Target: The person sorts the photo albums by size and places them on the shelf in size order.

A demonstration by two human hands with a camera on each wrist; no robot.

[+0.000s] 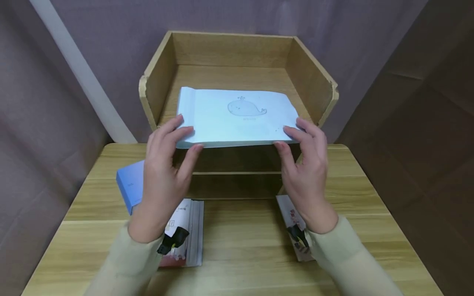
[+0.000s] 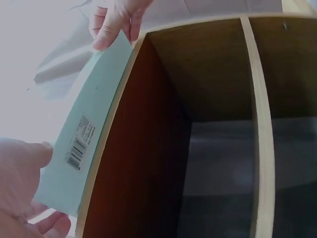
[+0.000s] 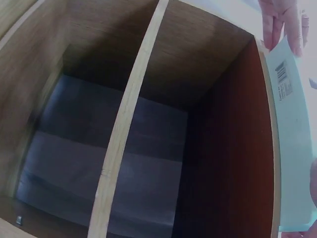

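Greyish curtain (image 1: 237, 14) backs the wooden shelf (image 1: 233, 49) at upper centre, while at mid-frame the left hand (image 1: 159, 176) and right hand (image 1: 307, 176), each grip pinching one end, hold the whale-printed book (image 1: 229, 123), presumably to keep it level.

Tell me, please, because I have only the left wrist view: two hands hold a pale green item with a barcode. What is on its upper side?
Observer: In the head view, the upper side of the item shows a simple drawing of a whale.
Operator: Thank you. Is something visible behind the left hand?
Observer: Yes, a blue box-like thing shows in the head view, partly hidden by the left hand.
Operator: And what is below the right hand?
Observer: A printed thing, probably a book, lies on the table, partly covered by the right hand and its sleeve.
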